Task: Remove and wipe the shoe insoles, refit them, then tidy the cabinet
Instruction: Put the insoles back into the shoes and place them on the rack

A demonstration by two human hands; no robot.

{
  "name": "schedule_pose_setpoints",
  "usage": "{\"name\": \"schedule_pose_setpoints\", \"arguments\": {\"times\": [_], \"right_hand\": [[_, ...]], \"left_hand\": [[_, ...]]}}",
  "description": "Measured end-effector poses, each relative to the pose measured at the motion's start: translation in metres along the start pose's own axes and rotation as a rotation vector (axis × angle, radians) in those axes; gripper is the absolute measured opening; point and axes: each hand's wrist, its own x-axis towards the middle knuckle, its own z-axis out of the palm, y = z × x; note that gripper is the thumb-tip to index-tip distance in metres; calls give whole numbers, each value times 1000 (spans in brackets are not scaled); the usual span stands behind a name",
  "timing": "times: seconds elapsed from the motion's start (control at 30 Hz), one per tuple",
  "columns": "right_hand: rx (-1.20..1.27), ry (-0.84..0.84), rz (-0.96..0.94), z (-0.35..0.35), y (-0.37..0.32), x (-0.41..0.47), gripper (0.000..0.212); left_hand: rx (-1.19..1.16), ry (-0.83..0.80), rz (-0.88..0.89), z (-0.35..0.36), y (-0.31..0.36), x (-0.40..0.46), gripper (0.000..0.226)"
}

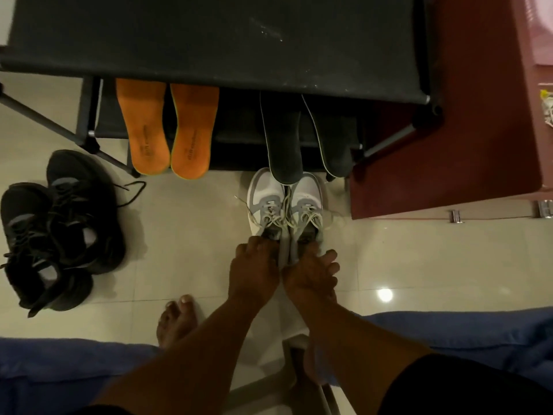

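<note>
Insoles are out of both pairs, judging from the head view: two orange insoles [167, 130] and two dark insoles [305, 136] lean side by side against the lower shelf of the black fabric shoe cabinet [215, 40], heels toward the floor. Whether they have been wiped cannot be told. Refitting and tidying look still to come.

Both hands are at the heel openings of the white-and-grey sneakers [285, 205], which stand together on the glossy pale floor tiles [185, 235] just below the dark insoles. The left hand [254, 271] curls its fingers over the left shoe's collar; the right hand [311, 274] grips the right shoe's heel rim.

The orange insoles look foam-like with a matte face and printed lettering; the dark ones are thin with a pale edge. The black sneakers [57, 235] lie heaped well to the left, mesh-textured, laces loose. A reddish-brown wooden cupboard [449, 145] stands at right.
</note>
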Motion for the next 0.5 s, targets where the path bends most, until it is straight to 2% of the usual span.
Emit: {"name": "schedule_pose_setpoints", "arguments": {"times": [0.07, 0.13, 0.27, 0.4, 0.5], "right_hand": [[-28, -136, 90, 6, 13, 13, 72], [-49, -209, 86, 12, 23, 23, 65], [-76, -282, -76, 4, 35, 33, 50], [-324, -306, -283, -11, 50, 48, 50], [-406, -288, -390, -20, 56, 61, 36]], "left_hand": [[89, -82, 119, 5, 10, 3, 36], [101, -137, 180, 11, 18, 6, 40], [85, -276, 246, 22, 32, 15, 50], [307, -370, 317, 35, 37, 22, 70], [470, -405, 369, 40, 39, 25, 70]]}}
